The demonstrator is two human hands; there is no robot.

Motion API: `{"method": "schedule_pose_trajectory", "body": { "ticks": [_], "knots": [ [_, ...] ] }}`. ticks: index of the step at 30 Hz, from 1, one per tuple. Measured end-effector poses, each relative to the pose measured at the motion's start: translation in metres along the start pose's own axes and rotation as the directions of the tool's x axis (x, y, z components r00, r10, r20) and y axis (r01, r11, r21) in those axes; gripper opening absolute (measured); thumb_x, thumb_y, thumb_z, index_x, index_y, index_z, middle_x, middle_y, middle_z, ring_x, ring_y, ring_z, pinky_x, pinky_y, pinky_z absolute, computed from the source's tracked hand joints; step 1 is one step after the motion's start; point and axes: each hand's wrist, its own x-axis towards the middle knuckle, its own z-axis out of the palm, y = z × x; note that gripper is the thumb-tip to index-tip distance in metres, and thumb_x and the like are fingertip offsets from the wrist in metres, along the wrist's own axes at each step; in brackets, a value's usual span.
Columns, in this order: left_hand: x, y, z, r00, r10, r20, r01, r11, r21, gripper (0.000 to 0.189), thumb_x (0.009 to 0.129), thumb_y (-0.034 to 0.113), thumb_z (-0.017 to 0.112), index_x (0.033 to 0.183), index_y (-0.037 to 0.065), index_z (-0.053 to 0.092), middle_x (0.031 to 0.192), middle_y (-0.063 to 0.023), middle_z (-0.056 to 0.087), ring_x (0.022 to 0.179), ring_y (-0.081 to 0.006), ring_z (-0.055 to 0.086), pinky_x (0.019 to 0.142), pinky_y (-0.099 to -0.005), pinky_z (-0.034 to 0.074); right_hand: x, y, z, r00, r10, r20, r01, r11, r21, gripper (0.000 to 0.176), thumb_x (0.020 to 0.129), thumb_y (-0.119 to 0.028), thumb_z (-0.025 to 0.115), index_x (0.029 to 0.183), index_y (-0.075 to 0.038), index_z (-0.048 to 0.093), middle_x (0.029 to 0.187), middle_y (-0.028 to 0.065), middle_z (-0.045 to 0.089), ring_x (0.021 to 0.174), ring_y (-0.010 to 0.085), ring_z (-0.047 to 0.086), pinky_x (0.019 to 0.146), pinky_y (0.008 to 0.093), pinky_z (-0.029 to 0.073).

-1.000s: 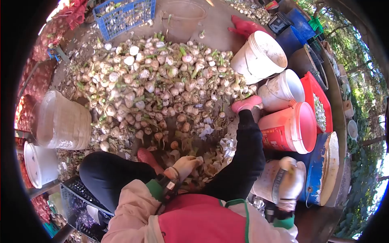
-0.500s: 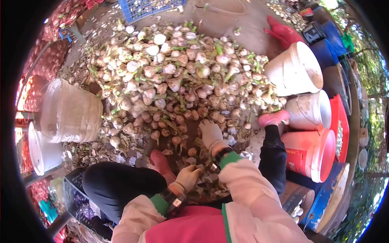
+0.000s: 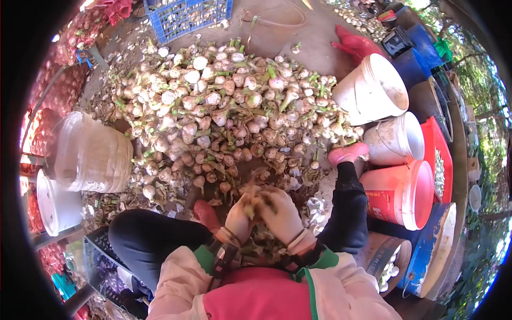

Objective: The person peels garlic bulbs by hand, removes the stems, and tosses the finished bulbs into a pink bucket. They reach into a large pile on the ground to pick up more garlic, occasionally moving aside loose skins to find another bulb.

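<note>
Both hands meet low in front of my body, fingers closed around a garlic bulb [image 3: 252,193] whose dry, papery skin sticks out at the top. My left hand [image 3: 240,217] holds it from the left, and my right hand [image 3: 281,216] presses in from the right. Each hand wears a pale glove. The bulb is mostly covered by fingers and smeared by motion. Just beyond them spreads a large heap of garlic bulbs [image 3: 229,104], many with green stem stubs. Loose skins [image 3: 317,210] litter the ground near my hands.
White buckets [image 3: 373,90] and a red bucket [image 3: 400,194] lie tipped at the right, beside a red tray [image 3: 438,154]. A large pale bucket [image 3: 93,152] stands left. A blue crate [image 3: 186,18] and a red glove [image 3: 358,44] lie behind the heap.
My right hand has drawn back from the heap's near edge to my left hand. My left hand has risen slightly, and both now work together on a bulb.
</note>
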Motion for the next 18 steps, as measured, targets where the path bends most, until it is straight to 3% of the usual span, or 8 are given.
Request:
{"method": "schedule_pose_trajectory", "body": {
  "ticks": [2, 4, 6, 8, 9, 11, 12, 18],
  "knots": [
    [-0.013, 0.007, 0.004, 0.953, 0.286, 0.102, -0.303, 0.89, 0.34, 0.034, 0.1, 0.03, 0.042, 0.118, 0.006, 0.058, 0.092, -0.0038, 0.062, 0.078, -0.012, 0.06, 0.072, -0.0295, 0.053, -0.013, -0.009, -0.012, 0.994, -0.052, -0.095, 0.047, 0.997, -0.055, 0.016, 0.086, -0.017, 0.064, 0.091, -0.001, 0.065, 0.096, 0.0177, 0.065, 0.075, 0.0317, 0.064, 0.068, 0.0359, 0.051],
    [-0.021, 0.02, 0.002, 0.995, -0.06, 0.085, 0.073, 0.984, -0.162, 0.032, 0.1, 0.026, 0.039, 0.117, 0.007, 0.059, 0.093, -0.0043, 0.063, 0.079, -0.013, 0.06, 0.076, -0.0286, 0.052, -0.018, -0.024, -0.026, 0.975, -0.131, -0.181, 0.112, 0.988, -0.11, 0.017, 0.086, -0.019, 0.064, 0.082, -0.002, 0.064, 0.089, 0.0172, 0.065, 0.07, 0.0318, 0.064, 0.064, 0.0367, 0.051],
    [-0.034, 0.02, 0.006, 0.998, -0.062, -0.014, 0.057, 0.968, -0.244, 0.031, 0.1, 0.023, 0.039, 0.117, 0.006, 0.059, 0.093, -0.0045, 0.063, 0.08, -0.0136, 0.061, 0.072, -0.0277, 0.052, -0.029, -0.047, -0.037, 1.0, 0.0, -0.023, -0.006, 0.97, -0.245, 0.022, 0.085, -0.021, 0.063, 0.07, -0.006, 0.059, 0.073, 0.0144, 0.061, 0.062, 0.0335, 0.061, 0.057, 0.0434, 0.049],
    [-0.034, 0.005, -0.003, 0.953, 0.296, 0.059, -0.299, 0.901, 0.315, 0.033, 0.099, 0.026, 0.04, 0.115, 0.004, 0.059, 0.091, -0.0051, 0.063, 0.078, -0.0147, 0.061, 0.063, -0.0295, 0.051, -0.035, -0.064, -0.034, 0.994, -0.11, 0.007, 0.108, 0.957, -0.268, 0.032, 0.086, -0.026, 0.059, 0.061, -0.008, 0.057, 0.061, 0.0129, 0.057, 0.055, 0.0327, 0.058, 0.051, 0.045, 0.046],
    [-0.03, 0.0, -0.003, 0.989, 0.148, -0.014, -0.146, 0.954, -0.26, 0.033, 0.099, 0.028, 0.041, 0.11, 0.003, 0.06, 0.086, -0.0055, 0.063, 0.072, -0.0158, 0.06, 0.058, -0.0302, 0.049, -0.043, -0.071, -0.035, 0.99, -0.13, 0.054, 0.139, 0.951, -0.276, 0.033, 0.087, -0.026, 0.058, 0.06, -0.007, 0.058, 0.06, 0.0132, 0.057, 0.054, 0.0327, 0.059, 0.051, 0.0446, 0.047],
    [-0.037, 0.029, -0.009, 0.997, 0.017, 0.076, 0.01, 0.937, -0.35, 0.032, 0.099, 0.027, 0.041, 0.106, 0.003, 0.061, 0.083, -0.0052, 0.063, 0.07, -0.0159, 0.059, 0.059, -0.0289, 0.048, -0.057, -0.092, -0.053, 0.954, -0.129, 0.27, 0.193, 0.955, -0.226, 0.034, 0.087, -0.026, 0.057, 0.059, -0.007, 0.06, 0.061, 0.0142, 0.06, 0.054, 0.033, 0.061, 0.051, 0.0435, 0.048],
    [-0.047, 0.049, -0.006, 0.977, -0.128, 0.172, 0.191, 0.884, -0.427, 0.031, 0.099, 0.027, 0.042, 0.103, 0.004, 0.061, 0.08, -0.0048, 0.062, 0.067, -0.016, 0.058, 0.06, -0.0275, 0.047, -0.069, -0.097, -0.062, 0.954, -0.166, 0.25, 0.211, 0.963, -0.167, 0.034, 0.086, -0.027, 0.058, 0.059, -0.006, 0.06, 0.061, 0.0144, 0.06, 0.055, 0.0327, 0.062, 0.051, 0.0429, 0.049],
    [-0.054, 0.024, 0.035, 0.999, 0.035, 0.04, -0.023, 0.96, -0.278, 0.023, 0.097, 0.022, 0.049, 0.098, 0.003, 0.063, 0.075, -0.0021, 0.061, 0.065, -0.0147, 0.058, 0.062, -0.0237, 0.044, -0.061, -0.071, -0.083, 0.981, -0.008, -0.195, -0.009, 0.996, -0.084, 0.031, 0.088, -0.025, 0.057, 0.064, -0.004, 0.058, 0.063, 0.0176, 0.057, 0.059, 0.036, 0.059, 0.053, 0.0459, 0.046]
  ]
}}
